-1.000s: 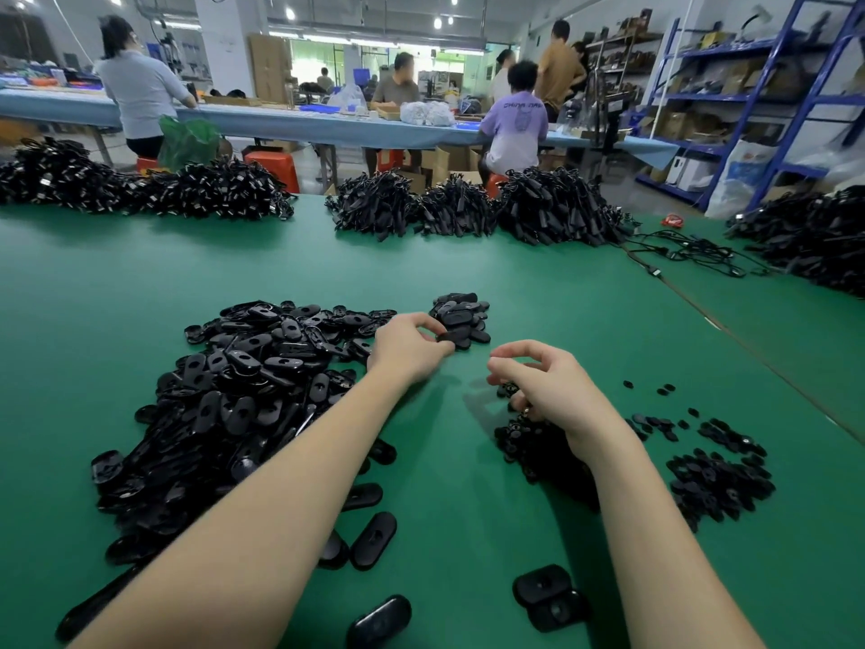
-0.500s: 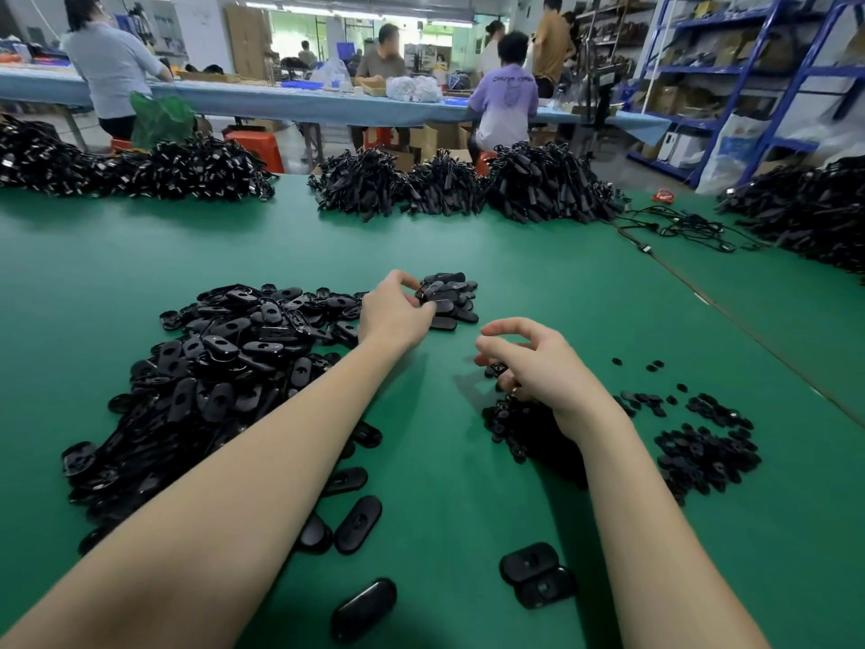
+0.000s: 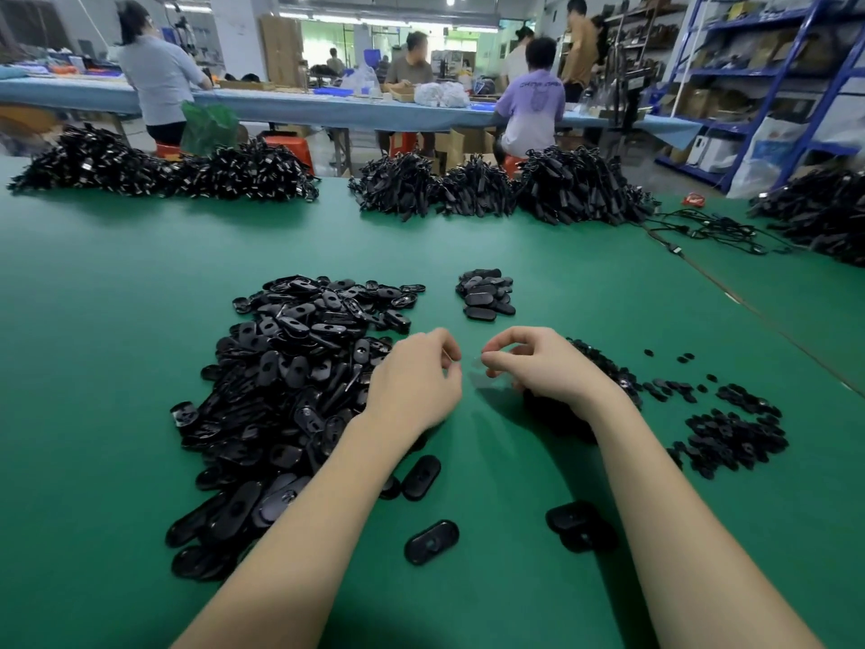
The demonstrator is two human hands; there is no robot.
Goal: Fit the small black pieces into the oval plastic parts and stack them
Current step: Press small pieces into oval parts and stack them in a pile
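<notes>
Green table (image 3: 561,283); glossy black oval parts (image 3: 290,381) heaped

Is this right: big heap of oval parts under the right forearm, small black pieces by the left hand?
Swapped. The head view shows the heap of oval parts beside the left hand, and the small black pieces beside the right hand.

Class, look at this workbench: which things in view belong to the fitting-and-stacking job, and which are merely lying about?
Job:
big heap of oval parts
small black pieces
finished stack
left hand
right hand

Lying about:
cable bundles at the far edge
loose cable
red item
</notes>
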